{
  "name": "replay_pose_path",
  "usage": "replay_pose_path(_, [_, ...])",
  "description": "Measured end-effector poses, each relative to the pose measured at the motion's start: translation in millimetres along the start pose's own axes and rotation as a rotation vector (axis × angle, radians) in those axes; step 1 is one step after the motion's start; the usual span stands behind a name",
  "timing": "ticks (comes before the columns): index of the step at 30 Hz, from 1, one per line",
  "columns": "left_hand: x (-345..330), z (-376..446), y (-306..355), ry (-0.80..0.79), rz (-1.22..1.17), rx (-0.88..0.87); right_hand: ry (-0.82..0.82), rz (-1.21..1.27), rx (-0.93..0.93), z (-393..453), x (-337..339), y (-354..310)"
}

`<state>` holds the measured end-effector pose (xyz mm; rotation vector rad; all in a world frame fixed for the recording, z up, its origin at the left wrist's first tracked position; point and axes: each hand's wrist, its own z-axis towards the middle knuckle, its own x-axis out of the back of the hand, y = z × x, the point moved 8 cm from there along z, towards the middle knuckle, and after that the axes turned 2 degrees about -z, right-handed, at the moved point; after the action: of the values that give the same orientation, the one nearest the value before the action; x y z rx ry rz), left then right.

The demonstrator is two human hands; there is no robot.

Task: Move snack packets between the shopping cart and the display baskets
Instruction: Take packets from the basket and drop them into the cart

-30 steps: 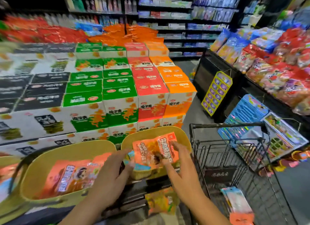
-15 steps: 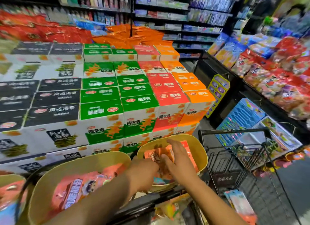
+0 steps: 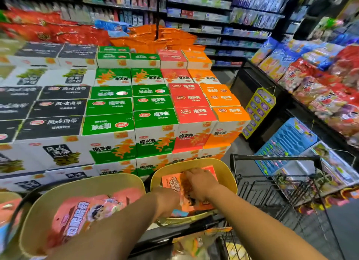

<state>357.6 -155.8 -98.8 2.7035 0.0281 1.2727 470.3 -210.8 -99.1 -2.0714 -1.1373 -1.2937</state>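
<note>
Both of my hands reach into the right yellow display basket (image 3: 230,179). An orange snack packet (image 3: 172,182) lies in it on top of others. My right hand (image 3: 200,183) rests flat on top of that packet and presses it down. My left hand (image 3: 168,200) is at the packet's near-left edge with its fingers curled round it; the fingertips are hidden. The left yellow basket (image 3: 87,184) holds pink-orange snack packets (image 3: 83,215). The black wire shopping cart (image 3: 272,193) stands to the right, with a yellow-orange packet (image 3: 194,242) in its near end.
Stacked cartons (image 3: 155,124) in green, red, orange and black rise just behind the baskets. A shelf of bagged snacks (image 3: 320,89) runs along the right, with hanging display cards (image 3: 259,108) on its front. A third basket (image 3: 7,199) shows at the far left edge.
The orange packet that both hands held up over the right basket a second ago now lies down inside it. Both hands have moved forward and lower into the basket.
</note>
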Motion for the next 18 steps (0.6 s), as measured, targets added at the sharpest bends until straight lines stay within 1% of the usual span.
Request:
replay_pose_path(2, [-2, 3, 0, -0.018, 0.029, 0.014, -0.005, -0.02, -0.003, 7, 0, 0])
replay_pose_path(5, [0, 3, -1, -0.001, 0.076, 0.011, -0.016, -0.085, 0.002, 13, -2, 2])
replay_pose_path(6, [0, 3, -3, 0.001, 0.08, 0.012, -0.015, -0.071, 0.008, 14, -4, 3])
replay_pose_path(8, [1, 3, -6, 0.022, 0.097, 0.025, -0.005, 0.016, 0.009, 14, -8, 8])
replay_pose_path(11, [4, -2, -11, 0.125, 0.051, 0.062, -0.041, 0.186, 0.017, 8, -11, 17])
replay_pose_path(14, [8, -3, -17, 0.186, 0.014, 0.091, -0.057, 0.257, 0.042, -4, -2, 24])
replay_pose_path(16, [10, -4, -19, 0.181, -0.008, 0.115, -0.018, 0.278, 0.02, -14, 10, 31])
replay_pose_path(18, [12, -3, -20, 0.167, -0.016, 0.126, 0.111, 0.297, -0.023, -29, 32, 41])
